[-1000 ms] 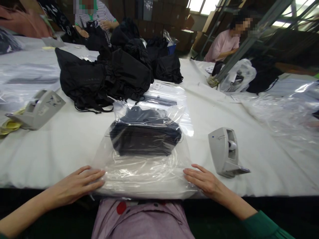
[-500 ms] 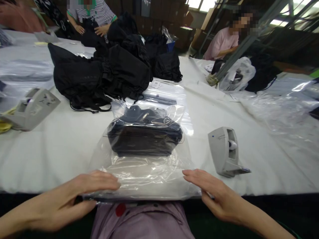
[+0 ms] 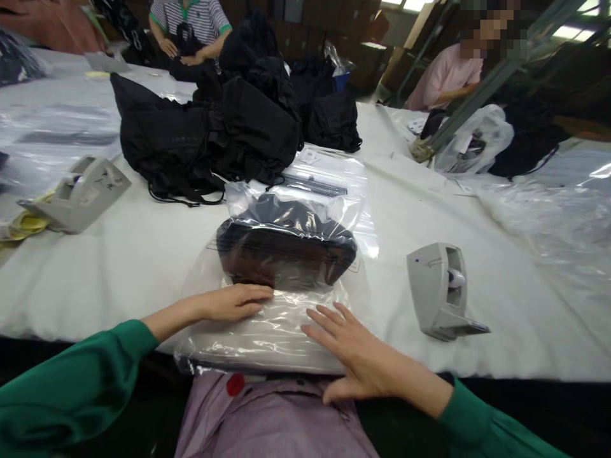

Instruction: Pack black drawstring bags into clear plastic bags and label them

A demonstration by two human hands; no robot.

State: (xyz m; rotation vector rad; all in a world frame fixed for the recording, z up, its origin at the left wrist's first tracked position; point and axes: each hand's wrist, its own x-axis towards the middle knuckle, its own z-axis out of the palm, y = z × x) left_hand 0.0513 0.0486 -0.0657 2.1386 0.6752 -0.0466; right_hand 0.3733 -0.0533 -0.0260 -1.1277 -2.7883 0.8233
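In front of me a clear plastic bag (image 3: 281, 346) lies on the white-covered table, its near end at the table edge. Inside it, toward the far end, is a dark folded bag (image 3: 286, 248). My left hand (image 3: 238, 301) rests flat on the plastic, its fingertips close to the near side of the dark bag. My right hand (image 3: 353, 350) lies on the plastic on the other side, fingers spread and thumb at the table edge. Neither hand grasps anything. A grey tape dispenser (image 3: 432, 292) stands to the right of the plastic bag.
Black backpacks (image 3: 200, 140) are heaped behind the plastic bag. Flat plastic bags (image 3: 329, 172) lie beyond it. A second tape dispenser (image 3: 83, 194) stands at left, and loose plastic (image 3: 548, 213) covers the right side. Co-workers (image 3: 191, 28) are across the table.
Both hands have moved inward and forward from the sides of the plastic bag onto its near part. The left hand is now close to the dark bag. The view has shifted slightly.
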